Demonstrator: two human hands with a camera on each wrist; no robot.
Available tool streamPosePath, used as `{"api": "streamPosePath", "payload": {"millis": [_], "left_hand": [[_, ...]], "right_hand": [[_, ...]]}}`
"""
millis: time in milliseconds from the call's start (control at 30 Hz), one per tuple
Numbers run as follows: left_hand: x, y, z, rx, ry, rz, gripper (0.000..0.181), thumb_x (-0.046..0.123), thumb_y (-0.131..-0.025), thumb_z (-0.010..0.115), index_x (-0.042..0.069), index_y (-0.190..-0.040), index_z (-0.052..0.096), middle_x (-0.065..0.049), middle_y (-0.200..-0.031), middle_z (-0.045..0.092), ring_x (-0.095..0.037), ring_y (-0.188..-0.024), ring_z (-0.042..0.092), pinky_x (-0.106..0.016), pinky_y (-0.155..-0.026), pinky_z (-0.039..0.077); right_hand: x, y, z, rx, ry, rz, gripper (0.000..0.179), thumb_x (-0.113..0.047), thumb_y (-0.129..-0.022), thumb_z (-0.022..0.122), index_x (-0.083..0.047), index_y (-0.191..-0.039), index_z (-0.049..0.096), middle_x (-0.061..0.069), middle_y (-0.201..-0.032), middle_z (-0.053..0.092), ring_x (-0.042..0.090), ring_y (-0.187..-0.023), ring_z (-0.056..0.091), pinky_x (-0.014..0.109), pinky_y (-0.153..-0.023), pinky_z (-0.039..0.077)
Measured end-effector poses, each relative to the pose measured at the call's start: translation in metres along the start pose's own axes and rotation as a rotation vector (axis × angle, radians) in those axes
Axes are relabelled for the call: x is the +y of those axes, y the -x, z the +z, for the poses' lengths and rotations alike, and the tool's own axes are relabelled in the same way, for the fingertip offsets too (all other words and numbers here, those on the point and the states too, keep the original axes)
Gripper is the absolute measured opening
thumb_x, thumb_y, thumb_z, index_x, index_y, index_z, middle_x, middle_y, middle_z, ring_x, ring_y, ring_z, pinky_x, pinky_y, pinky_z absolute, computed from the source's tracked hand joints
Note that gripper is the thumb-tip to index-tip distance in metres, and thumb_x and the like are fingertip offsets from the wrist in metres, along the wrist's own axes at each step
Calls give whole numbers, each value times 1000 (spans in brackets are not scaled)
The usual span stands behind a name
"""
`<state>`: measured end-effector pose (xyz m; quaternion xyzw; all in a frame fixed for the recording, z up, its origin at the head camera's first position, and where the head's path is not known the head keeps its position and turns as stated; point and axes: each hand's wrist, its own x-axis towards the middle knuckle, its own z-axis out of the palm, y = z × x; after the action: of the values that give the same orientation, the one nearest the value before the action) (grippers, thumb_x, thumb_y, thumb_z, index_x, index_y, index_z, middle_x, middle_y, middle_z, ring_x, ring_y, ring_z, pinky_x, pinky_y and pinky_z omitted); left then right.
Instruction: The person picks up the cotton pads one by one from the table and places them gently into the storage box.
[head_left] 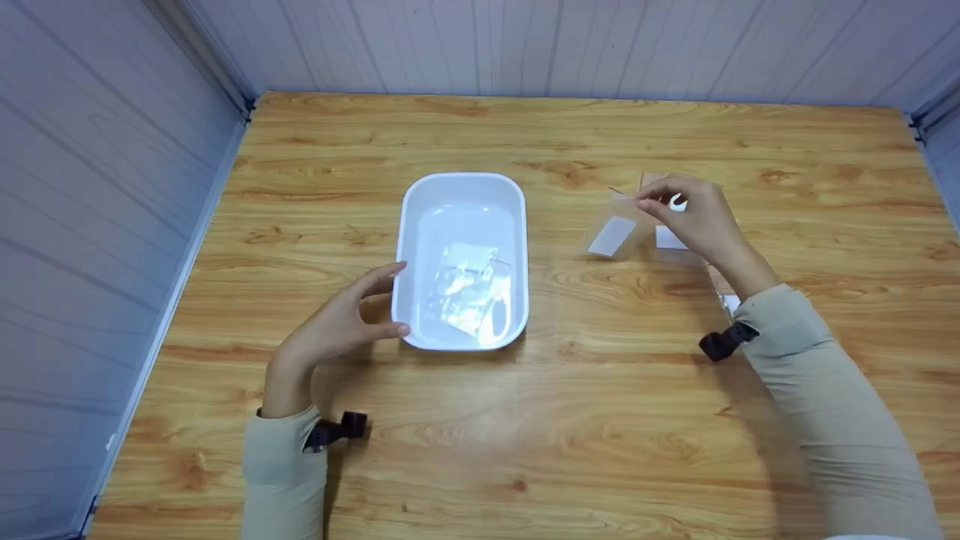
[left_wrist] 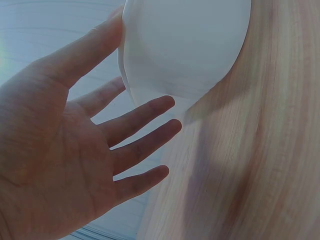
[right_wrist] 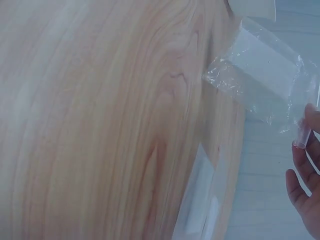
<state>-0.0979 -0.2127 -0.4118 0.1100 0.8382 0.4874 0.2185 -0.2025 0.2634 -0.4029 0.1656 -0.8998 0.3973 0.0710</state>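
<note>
My left hand [head_left: 330, 322] rests against the left side of a white plastic tub [head_left: 521, 262], thumb and a fingertip at its rim. In the left wrist view the other fingers [left_wrist: 145, 150] are spread and fairly straight, clear of the tub wall. My right hand [head_left: 697, 217] pinches the top edge of a small clear plastic bag [head_left: 613, 236] between thumb and fingertips. A white rectangular piece shows through the bag, which hangs at a slant right of the tub. Several similar clear bags [head_left: 469, 292] lie inside the tub, shiny with glare.
More clear bags with white pieces [head_left: 671, 238] lie on the wooden table [head_left: 600, 450] under and beside my right hand, partly covered by it. Another bag [head_left: 729, 301] shows beside the right wrist. Pale panelled walls [head_left: 525, 45] border the table's back and sides.
</note>
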Motion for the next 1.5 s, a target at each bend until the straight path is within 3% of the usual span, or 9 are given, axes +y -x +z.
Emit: {"api": "streamPosePath", "payload": {"millis": [533, 833, 1500], "left_hand": [[-1, -2, 1, 4, -13, -30, 87, 31, -83, 82, 29, -155, 33, -15, -152, 40, -34, -142, 33, -60, -115, 18], [-1, -1, 0, -1, 23, -10, 88, 28, -83, 83, 26, -155, 33, -15, -152, 39, -34, -141, 33, -57, -114, 22], [-3, -1, 1, 2, 5, -21, 87, 32, -83, 82, 28, -155, 33, -15, -152, 39, -34, -142, 32, -60, -115, 18]], "right_hand": [[-24, 10, 3, 180, -90, -183, 9, -3, -90, 72, -1, -97, 77, 8, -90, 72, 1, -82, 57, 22, -76, 44], [-45, 13, 9, 260, -161, -219, 10, 9, -85, 72, 5, -93, 75, 16, -85, 69, 3, -81, 57, 23, -76, 44], [-96, 12, 38, 190, -282, -353, 12, 7, -85, 73, 0, -94, 76, 14, -85, 71, 8, -82, 59, 24, -77, 47]]}}
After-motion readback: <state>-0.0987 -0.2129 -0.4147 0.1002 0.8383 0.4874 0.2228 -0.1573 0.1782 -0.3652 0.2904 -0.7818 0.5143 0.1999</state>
